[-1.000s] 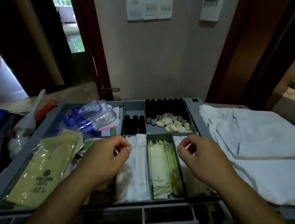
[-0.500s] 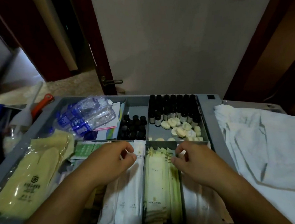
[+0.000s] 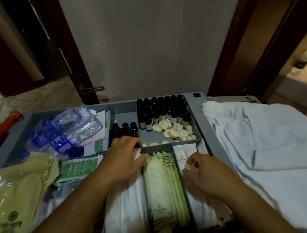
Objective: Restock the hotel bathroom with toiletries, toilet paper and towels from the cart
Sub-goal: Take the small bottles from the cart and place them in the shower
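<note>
The person's left hand [image 3: 123, 158] is lying back-up over the compartment of white sachets [image 3: 129, 206], thumb resting against the grey divider, fingers bending down toward a cluster of black-capped vials [image 3: 126, 128]. The fingertips are hidden, so it cannot be told whether they are holding anything. The right hand [image 3: 209, 172] is hovering with fingers curled, thumb and forefinger drawn close together just over the white packets [image 3: 183, 152] in the right compartment; whether they are pinching one is unclear. Between the hands, pale green sachets [image 3: 164, 181] are lying lengthwise in their own slot. Beyond them, rows of dark bottles [image 3: 164, 108] are standing beside loose round soaps [image 3: 173, 130]. All of this is sitting in the grey cart tray [image 3: 195, 108]. To the left, plastic water bottles [image 3: 69, 128] are lying on leaflets, with green-printed packets [image 3: 77, 167] and yellow wrapped slippers [image 3: 18, 188] nearer. White towels [image 3: 266, 143] are piled on the right. A pale wall [image 3: 136, 41] is rising behind the cart, flanked by dark red door frames, with a door handle [image 3: 92, 88] and patterned carpet [image 3: 40, 96] on the left.
</note>
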